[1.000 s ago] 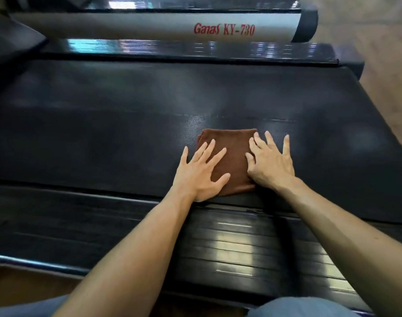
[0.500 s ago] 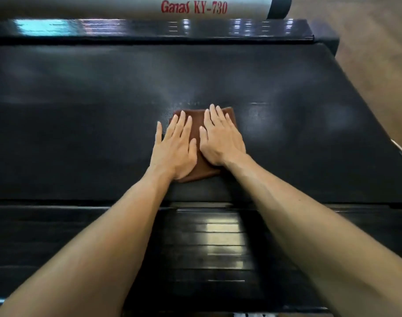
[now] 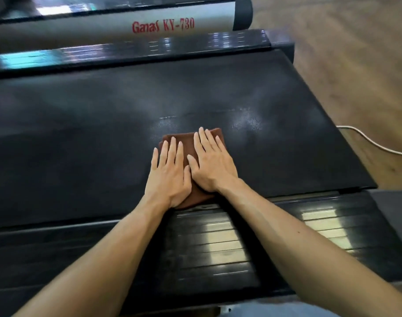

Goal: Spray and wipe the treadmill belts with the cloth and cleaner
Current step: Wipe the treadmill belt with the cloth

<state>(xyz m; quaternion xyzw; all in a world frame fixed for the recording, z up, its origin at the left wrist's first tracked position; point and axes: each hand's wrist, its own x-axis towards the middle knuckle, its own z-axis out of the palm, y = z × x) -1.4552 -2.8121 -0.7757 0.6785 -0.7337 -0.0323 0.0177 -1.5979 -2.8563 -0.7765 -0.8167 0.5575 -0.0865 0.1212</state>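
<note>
cloth (image 3: 190, 143) slid nearer, fingers (image 3: 172, 149) flat on top

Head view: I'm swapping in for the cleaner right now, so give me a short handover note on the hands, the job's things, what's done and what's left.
Left hand: flat, fingers straight, pressing on the brown cloth.
Right hand: flat beside it, also pressing on the cloth.
The cloth lies folded on the black treadmill belt, near its close edge by the ribbed side rail.
Cleaner bottle: not in view.
Done: a damp sheen shows just beyond and to the right of the cloth, so this patch looks sprayed.
Left: wipe across that sheen and the rest of the belt; how much is already wiped cannot be told.
</note>
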